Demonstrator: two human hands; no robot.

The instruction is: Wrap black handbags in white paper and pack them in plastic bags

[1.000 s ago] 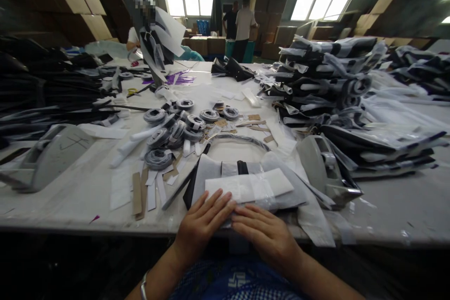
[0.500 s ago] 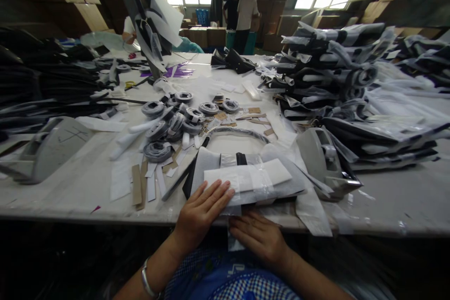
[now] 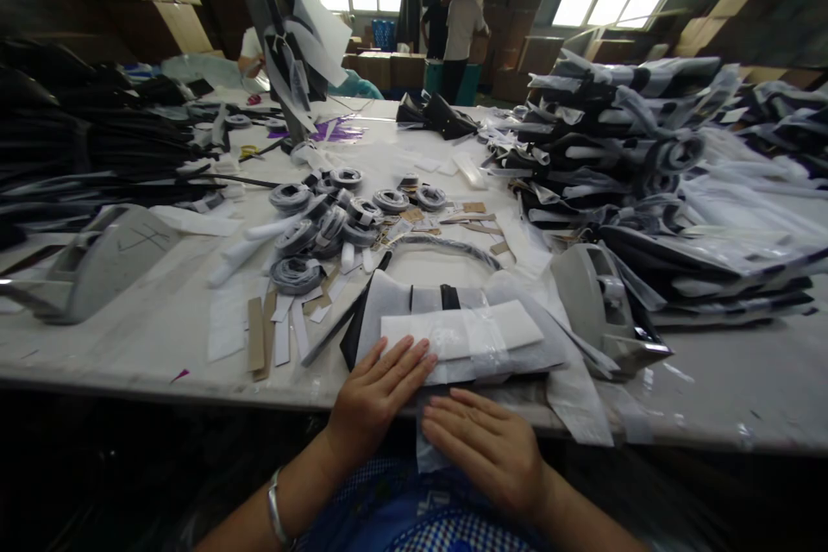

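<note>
My left hand (image 3: pixel 380 397) lies flat, fingers close together, on the near left part of the packet (image 3: pixel 462 332), clamped on nothing. The packet lies on the bag (image 3: pixel 386 297), ahead of both hands, its long axis left to right. My right hand (image 3: pixel 490 446) is farther, over the film (image 3: pixel 427 451); whether it grips, I cannot tell.

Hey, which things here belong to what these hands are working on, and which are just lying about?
Seemingly in use:
wrapped bag
white padding sheet, under the left hand
clear plastic flap, at the right hand

Seemingly just lying about:
wrapped coils
brown card strips
purple sheet
</note>
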